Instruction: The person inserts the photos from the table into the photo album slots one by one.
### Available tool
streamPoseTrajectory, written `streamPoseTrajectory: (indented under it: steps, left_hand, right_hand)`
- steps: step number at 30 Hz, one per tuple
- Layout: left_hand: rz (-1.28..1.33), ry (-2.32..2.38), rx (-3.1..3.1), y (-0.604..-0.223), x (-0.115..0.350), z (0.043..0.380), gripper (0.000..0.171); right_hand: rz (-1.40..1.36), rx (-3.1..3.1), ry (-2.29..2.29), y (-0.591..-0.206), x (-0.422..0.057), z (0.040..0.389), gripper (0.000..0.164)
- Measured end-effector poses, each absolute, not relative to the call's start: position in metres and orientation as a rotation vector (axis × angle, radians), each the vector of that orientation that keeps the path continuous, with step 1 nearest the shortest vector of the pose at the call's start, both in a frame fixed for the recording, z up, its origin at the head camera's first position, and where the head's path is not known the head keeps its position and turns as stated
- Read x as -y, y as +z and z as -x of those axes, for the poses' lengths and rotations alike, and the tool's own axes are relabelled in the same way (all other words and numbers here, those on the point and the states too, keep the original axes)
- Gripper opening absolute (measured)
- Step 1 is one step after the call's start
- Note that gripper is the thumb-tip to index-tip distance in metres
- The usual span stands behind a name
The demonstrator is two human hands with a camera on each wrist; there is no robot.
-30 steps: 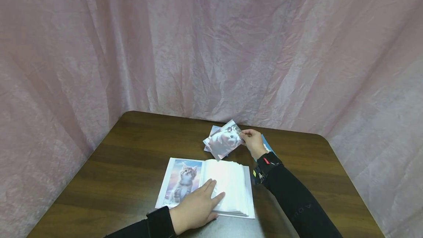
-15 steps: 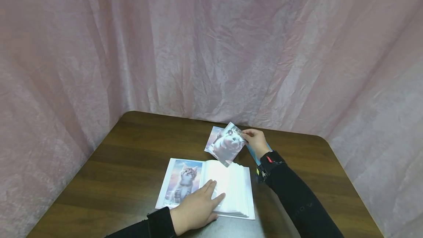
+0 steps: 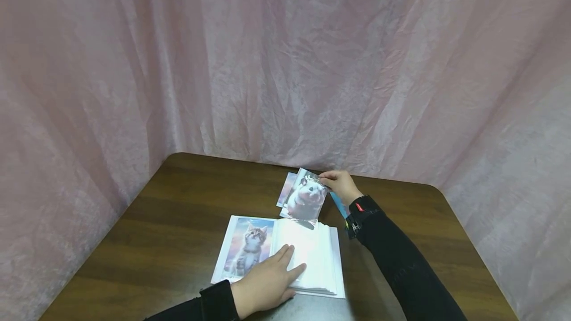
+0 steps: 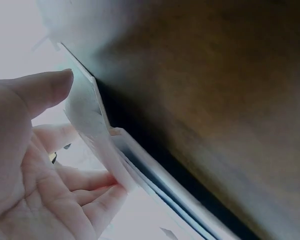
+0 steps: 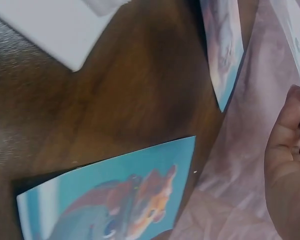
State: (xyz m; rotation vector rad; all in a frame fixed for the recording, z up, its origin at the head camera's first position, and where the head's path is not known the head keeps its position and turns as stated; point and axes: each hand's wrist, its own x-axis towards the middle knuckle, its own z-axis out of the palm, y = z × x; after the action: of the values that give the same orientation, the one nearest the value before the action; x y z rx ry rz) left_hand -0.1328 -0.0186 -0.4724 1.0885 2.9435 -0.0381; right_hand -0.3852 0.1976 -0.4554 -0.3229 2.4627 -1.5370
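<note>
in the head view, the photo of a white animal point(image 3: 307, 198), pinched by the right hand point(image 3: 341, 186) at its upper right edge, has swung from a slant to nearly square with the open album point(image 3: 312, 254), its lower end over the top of the right page, so the two line up better. the left wrist view shows the left hand point(image 4: 45, 175) with extended fingers touching the pages. in the right wrist view, a blue photo point(image 5: 120, 200) lies on the table point(image 5: 140, 100), apart from the pinched one.

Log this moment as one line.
right hand: pinches animal picture | left hand: rests on open album | kitten picture: album's left side
</note>
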Motion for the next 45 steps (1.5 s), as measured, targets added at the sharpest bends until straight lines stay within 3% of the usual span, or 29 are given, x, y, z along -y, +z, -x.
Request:
streamPoseTrajectory:
  steps: [45]
  left_hand:
    - [-1.086,-0.102,-2.953,-0.476,0.019,0.132,0.06]
  right_hand:
    - [0.598,-2.54,-1.164,-0.416,-0.188,0.397,0.018]
